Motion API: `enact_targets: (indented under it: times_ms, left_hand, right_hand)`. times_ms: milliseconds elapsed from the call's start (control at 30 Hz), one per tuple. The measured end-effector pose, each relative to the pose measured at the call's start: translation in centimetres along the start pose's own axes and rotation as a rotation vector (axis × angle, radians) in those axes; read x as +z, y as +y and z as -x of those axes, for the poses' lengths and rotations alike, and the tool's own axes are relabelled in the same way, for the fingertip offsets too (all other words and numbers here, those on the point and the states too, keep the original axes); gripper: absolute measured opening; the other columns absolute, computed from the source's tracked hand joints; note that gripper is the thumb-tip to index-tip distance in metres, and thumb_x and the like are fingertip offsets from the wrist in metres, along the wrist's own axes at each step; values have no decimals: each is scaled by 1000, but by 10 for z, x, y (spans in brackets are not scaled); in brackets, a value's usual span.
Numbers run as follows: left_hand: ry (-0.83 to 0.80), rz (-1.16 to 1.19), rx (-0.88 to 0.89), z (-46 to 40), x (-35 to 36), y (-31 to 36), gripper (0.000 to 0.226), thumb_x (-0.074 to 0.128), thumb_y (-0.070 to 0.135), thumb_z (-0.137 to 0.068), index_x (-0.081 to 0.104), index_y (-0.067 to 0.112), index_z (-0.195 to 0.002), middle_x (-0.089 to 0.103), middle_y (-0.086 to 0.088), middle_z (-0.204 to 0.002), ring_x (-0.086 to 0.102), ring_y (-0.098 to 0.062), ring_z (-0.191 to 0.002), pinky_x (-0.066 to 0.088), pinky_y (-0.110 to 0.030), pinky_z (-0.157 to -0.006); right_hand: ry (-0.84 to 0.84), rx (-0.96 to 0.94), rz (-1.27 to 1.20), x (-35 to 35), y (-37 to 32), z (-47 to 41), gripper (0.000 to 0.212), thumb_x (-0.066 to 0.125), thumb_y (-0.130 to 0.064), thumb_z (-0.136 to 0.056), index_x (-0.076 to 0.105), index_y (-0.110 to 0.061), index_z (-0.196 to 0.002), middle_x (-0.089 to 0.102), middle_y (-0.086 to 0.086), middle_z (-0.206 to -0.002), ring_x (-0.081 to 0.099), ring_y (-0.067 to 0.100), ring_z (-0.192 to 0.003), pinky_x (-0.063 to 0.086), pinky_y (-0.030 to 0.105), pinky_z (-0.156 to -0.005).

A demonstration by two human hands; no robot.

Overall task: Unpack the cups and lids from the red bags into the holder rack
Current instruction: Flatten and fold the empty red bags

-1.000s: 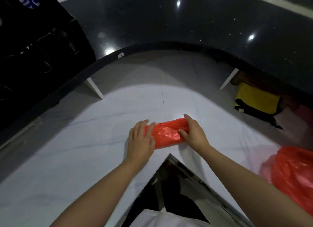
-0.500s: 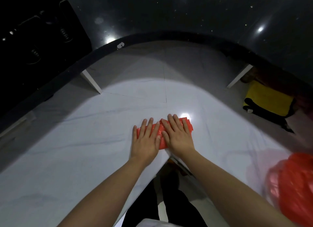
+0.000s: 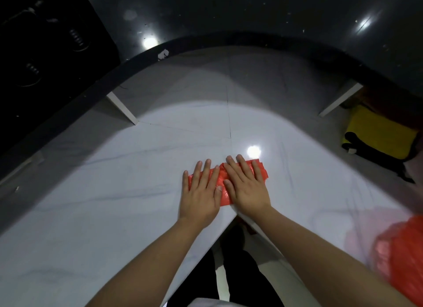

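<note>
Both hands unchanged since half-second ago: left hand (image 3: 201, 192) and right hand (image 3: 246, 185), fingers straight, pressing folded red bag (image 3: 223, 181) flat at white counter (image 3: 114, 215) inner corner, likely squeezing air out. Second red bag (image 3: 402, 261) at right edge.

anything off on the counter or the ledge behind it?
One thing: a small white chip on the rim of the black upper ledge, left of centre; it looks like damage. Otherwise the left hand and right hand press a folded red bag flat on the white counter.
</note>
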State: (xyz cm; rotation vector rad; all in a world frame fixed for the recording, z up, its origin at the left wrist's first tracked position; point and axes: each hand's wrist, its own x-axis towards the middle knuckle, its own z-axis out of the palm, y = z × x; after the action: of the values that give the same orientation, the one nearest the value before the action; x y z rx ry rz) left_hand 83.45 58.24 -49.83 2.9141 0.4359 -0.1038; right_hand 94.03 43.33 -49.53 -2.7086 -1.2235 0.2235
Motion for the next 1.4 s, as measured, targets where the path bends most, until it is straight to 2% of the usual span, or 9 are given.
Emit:
enact_targets:
  times_ms: [200,433,933,1000,1067,1167,1233,1333,1400]
  left_hand:
    - [-2,14,19,0,0,-4,63,11,49,-107,5,18,-161,3,-3,-170,-3,-22,-156,11,-57,-123]
    - [-37,-37,92,-4,-11,-11,64,11,52,-107,1,20,-161,-1,-2,-170,-8,-21,-156,7,-54,-124]
    - [-51,-38,49,-11,-5,-7,61,4,45,-106,4,18,-161,-2,-3,-169,-10,-20,-155,6,-54,-124]
    - [-29,-44,77,-15,-9,-7,60,12,42,-107,11,17,-161,4,-5,-169,-7,-22,-156,5,-55,-124]
    - [55,-25,152,-26,-15,-4,55,20,37,-106,29,15,-156,21,-7,-166,5,-25,-156,5,-55,-124]
    - [224,97,345,-51,-36,21,42,30,30,-104,55,16,-135,50,-6,-148,35,-28,-144,12,-53,-123]
    - [283,196,466,-61,-54,52,27,42,22,-100,66,13,-108,65,-7,-115,56,-30,-115,35,-51,-110]
    - [198,133,631,-59,-83,105,13,59,9,-84,57,13,-72,57,-6,-73,54,-31,-70,51,-43,-66]
    - [24,89,631,-52,-97,139,24,45,15,-88,43,18,-64,48,-3,-64,49,-32,-65,44,-41,-61]
  right_hand:
    - [44,-13,-70,-2,2,0,48,28,-45,-109,36,-27,-154,29,-8,-163,10,14,-155,8,52,-125]
    - [-160,78,20,-20,-3,-1,61,8,-49,-107,-2,-23,-161,-8,-3,-169,-19,14,-153,-9,50,-124]
    - [-197,203,-7,-29,19,13,58,8,-49,-107,-1,-28,-160,-13,-8,-166,-17,16,-154,-6,44,-125]
    - [-174,268,-86,-46,32,21,54,19,-41,-109,13,-23,-161,1,-6,-167,0,19,-155,5,43,-126]
    - [-74,338,-148,-68,48,36,39,38,-21,-106,50,-13,-142,43,7,-154,42,32,-140,35,46,-113]
    - [-28,467,-8,-99,72,64,37,53,2,-92,67,-9,-124,59,11,-131,60,34,-109,48,38,-89]
    - [5,569,8,-118,86,84,41,55,8,-88,67,-9,-124,58,11,-121,60,34,-95,41,32,-72]
    - [81,695,-24,-146,105,114,34,52,4,-95,65,-10,-123,56,11,-114,60,36,-86,37,33,-64]
    - [146,739,-39,-164,119,135,26,50,-6,-100,65,-12,-121,58,11,-113,61,37,-88,44,37,-67]
